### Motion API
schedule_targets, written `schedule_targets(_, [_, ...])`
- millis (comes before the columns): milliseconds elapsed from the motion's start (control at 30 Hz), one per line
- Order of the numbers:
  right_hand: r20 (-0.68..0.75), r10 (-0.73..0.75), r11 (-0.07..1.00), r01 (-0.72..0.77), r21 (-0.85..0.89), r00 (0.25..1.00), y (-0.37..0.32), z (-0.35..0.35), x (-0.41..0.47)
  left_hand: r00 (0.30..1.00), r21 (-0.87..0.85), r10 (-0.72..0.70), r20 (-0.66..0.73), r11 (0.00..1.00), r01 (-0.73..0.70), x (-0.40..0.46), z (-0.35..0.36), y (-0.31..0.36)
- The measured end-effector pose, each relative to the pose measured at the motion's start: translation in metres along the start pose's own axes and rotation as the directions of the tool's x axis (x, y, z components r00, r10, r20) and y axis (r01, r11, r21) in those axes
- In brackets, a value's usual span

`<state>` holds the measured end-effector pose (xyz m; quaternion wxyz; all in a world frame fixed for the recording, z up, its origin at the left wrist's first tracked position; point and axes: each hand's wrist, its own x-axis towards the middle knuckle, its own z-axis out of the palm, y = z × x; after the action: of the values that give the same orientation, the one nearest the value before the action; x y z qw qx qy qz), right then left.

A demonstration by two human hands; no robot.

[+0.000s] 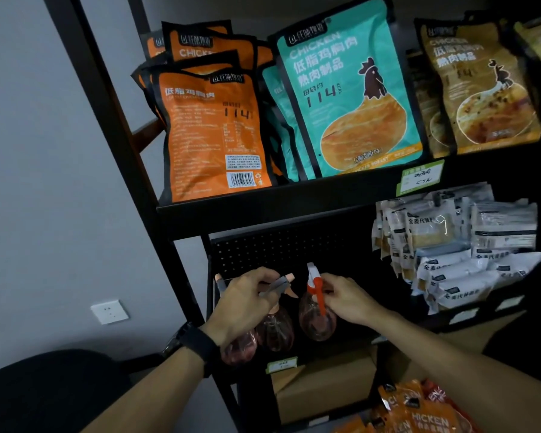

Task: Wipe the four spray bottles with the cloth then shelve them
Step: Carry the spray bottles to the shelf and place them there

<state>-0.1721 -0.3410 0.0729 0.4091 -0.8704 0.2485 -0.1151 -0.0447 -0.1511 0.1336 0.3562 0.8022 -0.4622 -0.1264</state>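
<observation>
Pinching red-trigger bottle [317,317] in right hand [345,296]; left hand [244,303] grips grey-trigger bottle [275,326].

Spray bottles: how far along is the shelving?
Three clear pinkish spray bottles show on the black metal shelf. Left hand grips the grey-and-peach trigger head of the middle bottle, with another below the wrist. Right hand pinches the red-triggered bottle. The fourth bottle and the cloth are not in view, so wiping can't be confirmed.
</observation>
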Motion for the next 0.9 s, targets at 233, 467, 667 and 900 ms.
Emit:
schedule_targets(233, [0.044,0.03,1.0,-0.03,-0.002,0.999,0.009,0.013,0.007,0.999,0.009,-0.039,0.002,0.999,0.039,0.007,-0.003,-0.016])
schedule_targets(467, [0.052,0.04,0.999,-0.039,-0.017,0.998,0.005,0.014,0.004,0.998,0.015,-0.058,0.014,0.998,0.058,0.009,-0.007,-0.019])
schedule_targets(667, [0.066,0.069,0.996,-0.065,-0.068,0.995,0.0,0.008,-0.001,0.999,0.011,-0.049,-0.001,0.999,0.049,0.004,-0.013,-0.012])
schedule_targets(900, [0.025,0.121,0.975,-0.114,-0.192,0.992,-0.019,-0.017,-0.007,0.999,0.015,-0.019,-0.031,1.0,0.019,-0.007,-0.026,0.005])
